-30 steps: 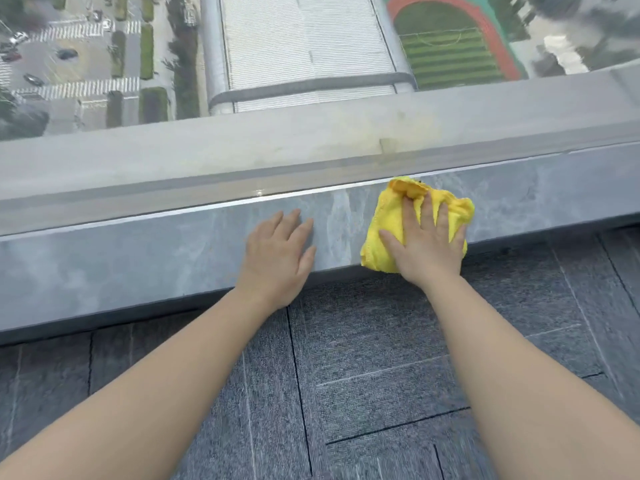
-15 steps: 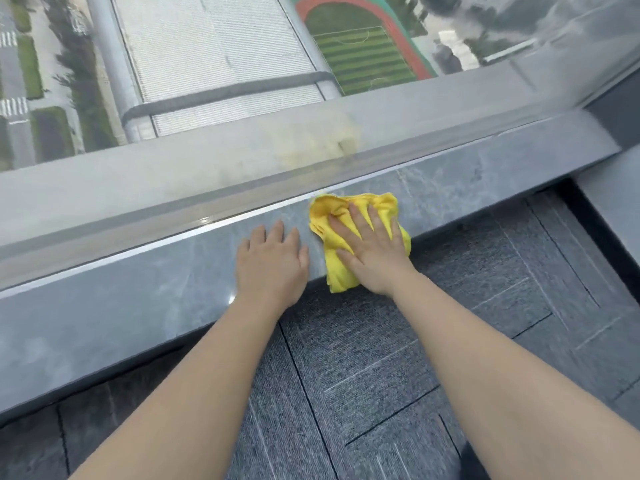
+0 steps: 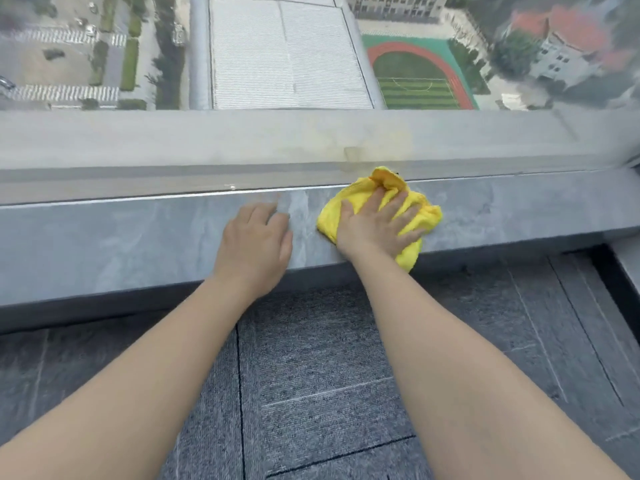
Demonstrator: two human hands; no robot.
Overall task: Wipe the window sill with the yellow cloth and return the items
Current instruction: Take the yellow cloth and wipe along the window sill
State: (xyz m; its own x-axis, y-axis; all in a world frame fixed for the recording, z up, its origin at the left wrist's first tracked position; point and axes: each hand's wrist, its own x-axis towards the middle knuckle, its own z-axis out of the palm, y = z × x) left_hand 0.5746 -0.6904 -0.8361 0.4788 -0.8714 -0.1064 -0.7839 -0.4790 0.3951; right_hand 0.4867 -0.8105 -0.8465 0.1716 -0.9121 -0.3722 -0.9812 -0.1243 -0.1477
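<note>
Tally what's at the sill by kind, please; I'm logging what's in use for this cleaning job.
Yellow cloth: 1
Hands: 2, the left hand flat on the window sill, the right hand pressing the cloth
Window sill: 1
Total: 4

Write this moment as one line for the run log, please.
step: wiping | right hand: flat on cloth | left hand: resting on sill | items: none visible
</note>
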